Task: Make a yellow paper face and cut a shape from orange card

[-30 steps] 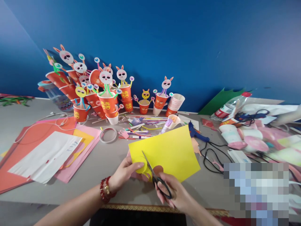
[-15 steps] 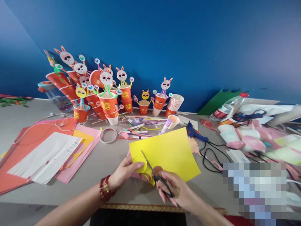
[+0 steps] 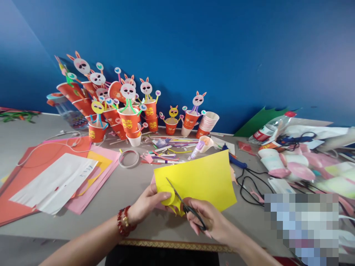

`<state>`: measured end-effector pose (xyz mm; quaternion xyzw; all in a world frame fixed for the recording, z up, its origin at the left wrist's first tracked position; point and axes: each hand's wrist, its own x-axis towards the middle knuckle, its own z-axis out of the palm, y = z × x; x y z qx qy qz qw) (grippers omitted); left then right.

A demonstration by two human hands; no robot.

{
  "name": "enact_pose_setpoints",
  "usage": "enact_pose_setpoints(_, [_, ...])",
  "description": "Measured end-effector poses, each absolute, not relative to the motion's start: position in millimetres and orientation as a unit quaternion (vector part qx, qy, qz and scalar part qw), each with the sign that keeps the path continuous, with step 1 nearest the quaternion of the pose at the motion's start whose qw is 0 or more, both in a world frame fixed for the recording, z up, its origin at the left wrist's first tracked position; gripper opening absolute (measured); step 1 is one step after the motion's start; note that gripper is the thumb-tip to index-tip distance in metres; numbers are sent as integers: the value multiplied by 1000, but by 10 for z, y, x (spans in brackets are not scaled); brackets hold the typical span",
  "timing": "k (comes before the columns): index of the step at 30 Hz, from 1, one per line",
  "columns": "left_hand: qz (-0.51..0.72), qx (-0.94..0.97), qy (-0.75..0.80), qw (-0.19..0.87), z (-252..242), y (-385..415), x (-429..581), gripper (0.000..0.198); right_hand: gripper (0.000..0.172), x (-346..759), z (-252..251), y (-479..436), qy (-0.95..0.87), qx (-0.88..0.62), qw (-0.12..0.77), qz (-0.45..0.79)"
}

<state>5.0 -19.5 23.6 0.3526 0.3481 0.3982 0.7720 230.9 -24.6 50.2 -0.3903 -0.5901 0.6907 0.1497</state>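
In the head view, the left hand (image 3: 146, 203) and the right hand (image 3: 206, 218) work near each other but apart, over the near side of the table (image 3: 244, 225). The left hand pinches the lower left part of a yellow sheet (image 3: 203, 177), its thumb lying on a round yellow piece (image 3: 168, 193). A bracelet (image 3: 124, 221) of dark red beads circles that wrist. The right hand is closed around the black handles of the scissors (image 3: 185, 206), whose blades slant up and left across the sheet, passing just beside the round piece. The yellow sheet is held in front of the person, its far part reaching to the right beyond the scissors.

To the left lie red paper (image 3: 30, 177), a white sheet (image 3: 52, 184) on top of it, and pink paper (image 3: 91, 188). A roll of tape (image 3: 120, 162) lies flat beyond the left hand. Farther back, red paper cups (image 3: 129, 120) with rabbit faces stand in a crowd against a blue wall (image 3: 194, 44), with a stack of cups (image 3: 209, 123) at their right. On the right, a blue glue gun (image 3: 238, 162) lies partly behind the yellow sheet, and a plastic bottle (image 3: 266, 131) leans farther back.
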Motion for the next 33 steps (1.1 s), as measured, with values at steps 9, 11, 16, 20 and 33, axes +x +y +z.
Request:
enact_pose_setpoints(9, [400, 359, 343, 771, 210, -196, 44, 40, 51, 2342, 461, -257, -576, -392, 131, 705])
enact_pose_setpoints(11, [399, 359, 345, 770, 200, -197, 42, 41, 52, 2347, 476, -250, -567, -390, 120, 715])
enact_pose_setpoints(16, [390, 355, 356, 771, 200, -187, 38, 41, 54, 2393, 601, -176, -546, -401, 56, 733])
enact_pose_setpoints(20, [385, 346, 366, 773, 226, -171, 38, 41, 55, 2410, 705, -112, -524, -418, 24, 742])
enact_pose_setpoints(33, [379, 356, 354, 778, 177, -167, 18, 42, 59, 2370, 679, 3, -560, -393, 38, 729])
